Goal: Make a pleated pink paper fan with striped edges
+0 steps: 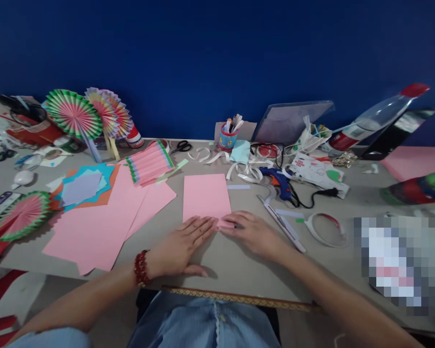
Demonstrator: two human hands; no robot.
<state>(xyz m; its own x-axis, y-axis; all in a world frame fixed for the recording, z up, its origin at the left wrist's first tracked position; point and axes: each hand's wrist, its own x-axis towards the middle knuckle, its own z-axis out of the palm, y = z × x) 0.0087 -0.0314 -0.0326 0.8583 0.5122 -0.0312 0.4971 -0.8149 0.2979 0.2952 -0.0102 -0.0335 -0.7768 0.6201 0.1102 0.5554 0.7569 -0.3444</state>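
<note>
A sheet of pink paper [206,195] lies flat on the table in front of me, with a narrow fold along its near edge. My left hand [188,244] rests palm down, its fingers stretched out over the near left part of that edge. At the right end of the fold, my right hand [255,234] pinches the paper between thumb and fingers. The fingertips of both hands hide part of the fold. To the right of my right hand lies a pale craft knife or similar slim tool [284,224], beside a thin lilac paper strip [289,212].
Larger pink sheets [94,232] and stacked coloured paper [83,186] lie left, near a pleated pink strip [150,163]. Round paper fans [74,116] stand behind. A blue glue gun [281,183], black scissors [182,146], pen cup [228,137] and plastic bottle [373,121] are further back.
</note>
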